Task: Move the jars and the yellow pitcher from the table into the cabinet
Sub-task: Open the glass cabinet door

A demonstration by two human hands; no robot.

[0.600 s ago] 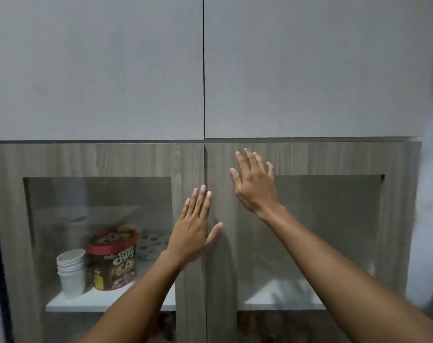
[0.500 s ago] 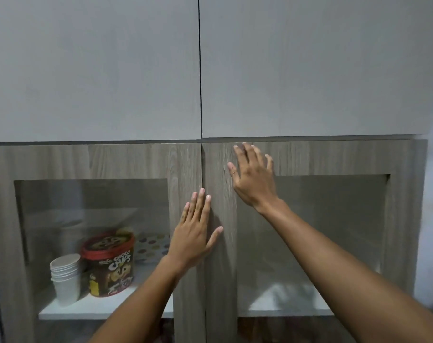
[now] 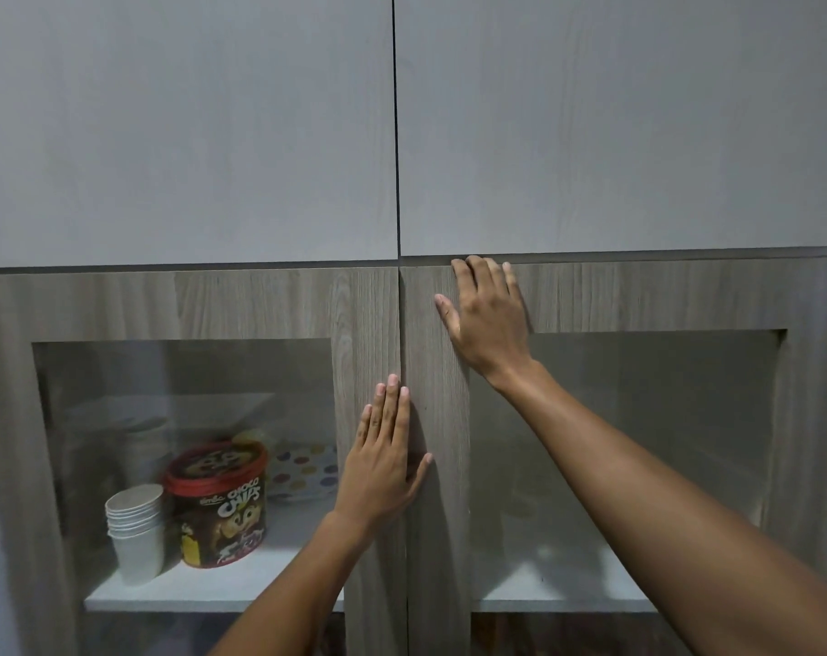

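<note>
Head view faces the tall cabinet (image 3: 260, 300) with wood-grain lower doors and plain grey upper doors, all closed. The centre seam between the two wood-grain doors serves as the landmark. The left hand (image 3: 383, 461) lies flat against the door frame just left of that seam, fingers straight and together, thumb spread across the seam onto the right door; it is spread out and grips nothing. The right hand (image 3: 489, 319) lies higher, just right of the seam, palm on the frame and fingertips reaching the top edge of the right door, fingers extended and holding nothing.

Behind the left door's glass pane, left of the seam, a white shelf (image 3: 189, 594) carries a stack of white paper cups (image 3: 135, 532), whose insides cannot be seen. Touching the stack on its seam side stands a round brown cereal tub with a red lid (image 3: 217, 504), closed. Behind it, nearer the seam, sits a white container with coloured dots (image 3: 303, 471), contents hidden. Right of the seam, the shelf behind the glass pane (image 3: 638, 442) shows only dim reflections. Jars and yellow pitcher are out of view.
</note>
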